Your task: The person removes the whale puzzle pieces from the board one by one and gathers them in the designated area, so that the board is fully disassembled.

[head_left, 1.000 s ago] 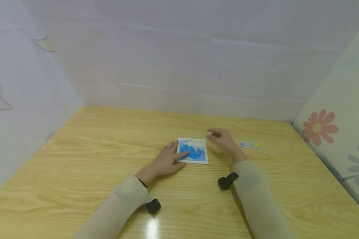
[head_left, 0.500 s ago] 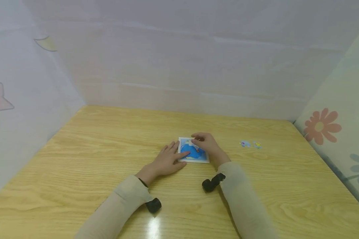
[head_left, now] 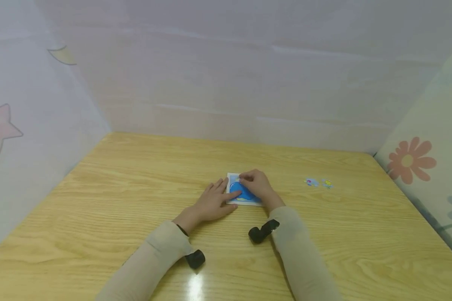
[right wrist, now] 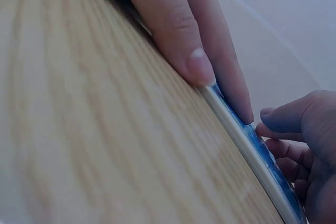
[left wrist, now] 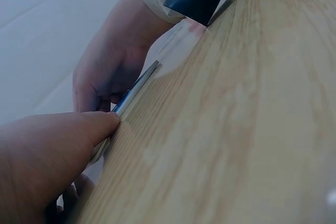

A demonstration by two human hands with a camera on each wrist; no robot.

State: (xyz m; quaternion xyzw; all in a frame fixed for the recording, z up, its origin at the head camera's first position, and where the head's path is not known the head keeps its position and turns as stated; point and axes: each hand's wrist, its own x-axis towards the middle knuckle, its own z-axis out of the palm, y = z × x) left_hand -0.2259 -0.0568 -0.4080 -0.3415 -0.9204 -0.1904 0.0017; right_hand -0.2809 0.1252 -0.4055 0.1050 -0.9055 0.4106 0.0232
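Observation:
A small square jigsaw puzzle with a blue whale (head_left: 238,190) and a white frame lies on the table, partly covered by both hands. My left hand (head_left: 211,201) rests on its left side, fingers extended. The left thumb (right wrist: 198,65) touches the near edge of the frame, and the index finger (right wrist: 233,85) lies on the picture. With curled fingers, my right hand (head_left: 259,184) pinches what seems to be a puzzle piece at the puzzle's upper part; the fingers hide it. Its thumb (right wrist: 281,118) is close to the left index fingertip.
Two loose puzzle pieces, one blue with a pink mark (head_left: 311,182) and one with a yellow shape (head_left: 327,183), lie to the right on the wooden table (head_left: 154,167). Pale printed cloth walls (head_left: 226,79) stand behind the table and at both sides.
My right hand has moved left from beside the puzzle onto its upper part, covering its right side. My left hand has stayed on the puzzle. The two loose pieces have not moved.

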